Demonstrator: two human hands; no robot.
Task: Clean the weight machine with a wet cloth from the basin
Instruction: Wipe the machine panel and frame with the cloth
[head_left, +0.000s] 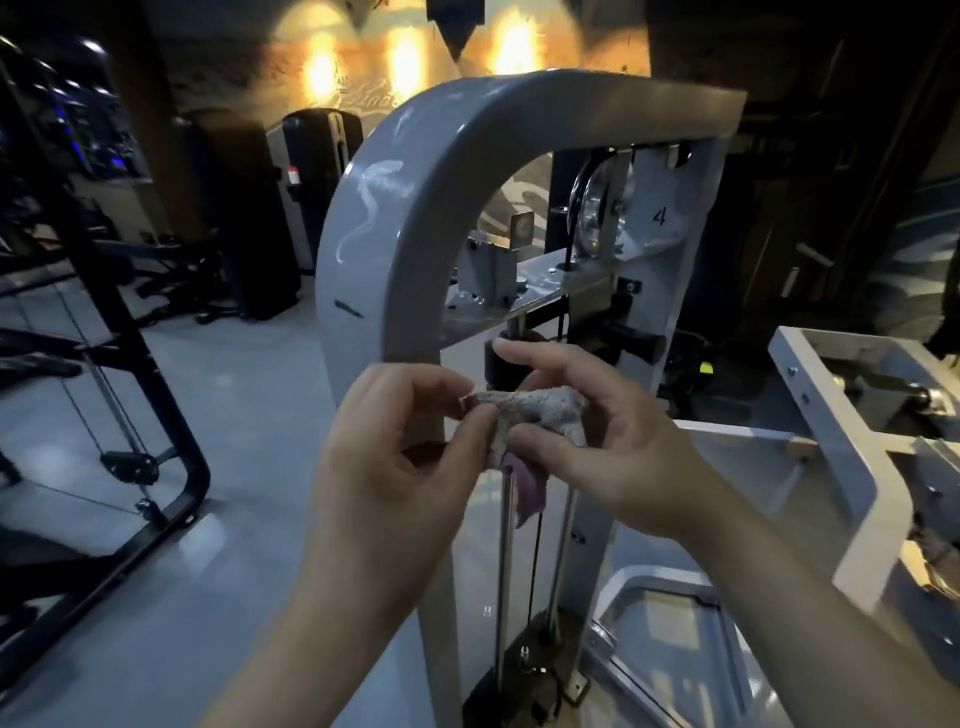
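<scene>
At frame centre, left hand (410, 447) and right hand (597, 431) pinch the cloth (530, 410), refolding; next, wiping the grey frame (415, 171).

A pale, glossy floor (249, 405) is seen, with light reflected on it. The grey weight machine (415, 171) is stood on it in the middle, 1 black cable frame (195, 462) at the left, and dark machines (244, 208) further back.
</scene>
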